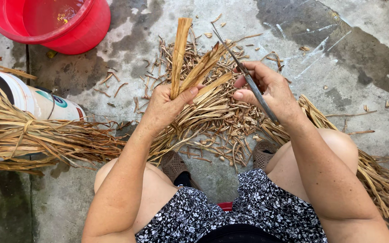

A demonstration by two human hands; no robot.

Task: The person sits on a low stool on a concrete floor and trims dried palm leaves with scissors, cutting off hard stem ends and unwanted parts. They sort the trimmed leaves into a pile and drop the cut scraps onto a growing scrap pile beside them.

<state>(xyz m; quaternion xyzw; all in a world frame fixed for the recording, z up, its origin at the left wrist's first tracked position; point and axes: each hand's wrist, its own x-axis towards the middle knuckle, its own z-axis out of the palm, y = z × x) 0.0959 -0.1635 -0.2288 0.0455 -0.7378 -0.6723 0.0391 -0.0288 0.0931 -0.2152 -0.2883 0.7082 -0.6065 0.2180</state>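
- Outdoors, on damp, stained concrete floor [338,54], I crouch over a heap of dry leaf scraps [212,121].
- My left hand [165,105] is closed around a few dried leaf strips [190,63]; my right hand [266,92] grips one pair of scissors [244,72], its blades at the strips.
- Two buckets stand at the left edge: one red bucket [68,31], one white bucket [37,101].
- Two bundles [32,139] flank my knees; bare floor lies at the upper right.

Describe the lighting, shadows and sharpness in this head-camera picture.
Head view: soft, even daylight, no hard shadows; the wet concrete floor shows dark damp patches with a faint sheen, no strong glare. The left hand with the dry leaf strips, the right hand and the thin blade are sharp. The red bucket is cropped by the top edge.
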